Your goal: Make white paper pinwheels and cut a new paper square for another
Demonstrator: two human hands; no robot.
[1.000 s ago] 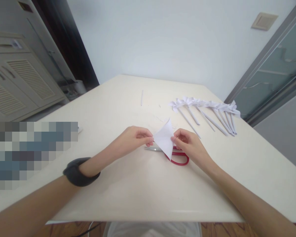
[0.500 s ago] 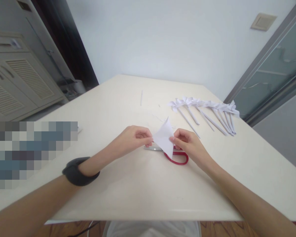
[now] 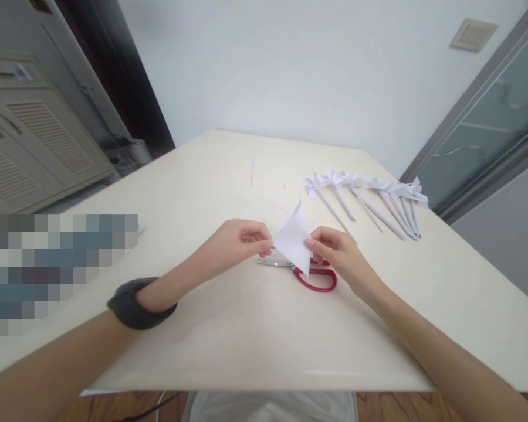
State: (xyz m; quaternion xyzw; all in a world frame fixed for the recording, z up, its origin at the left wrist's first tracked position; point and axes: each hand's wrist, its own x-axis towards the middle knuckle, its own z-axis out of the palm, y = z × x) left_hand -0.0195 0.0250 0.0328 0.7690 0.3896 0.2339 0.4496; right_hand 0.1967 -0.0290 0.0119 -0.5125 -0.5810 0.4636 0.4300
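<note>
A small white sheet of paper [image 3: 294, 239], folded or curled into a pointed shape, is held up between both hands over the table. My left hand [image 3: 251, 239] pinches its left corner between thumb and fingers, a dark band round that wrist. At its right edge my right hand [image 3: 334, 249] grips the paper with thumb and forefinger. Beneath the paper lie scissors [image 3: 319, 287] with red handles, blades pointing left; the paper hides part of them.
White paper flowers with rolled stems [image 3: 365, 183] lie in a row at the right. A thin paper strip [image 3: 252, 172] and small scraps are on the table [image 3: 193, 351]. A blurred-out area covers the left side. A lined bin [image 3: 273, 407] stands below the front edge.
The paper has risen very slightly and its lower tip has shifted up. Both hands keep their hold, almost unmoved. The view has tilted a little.
</note>
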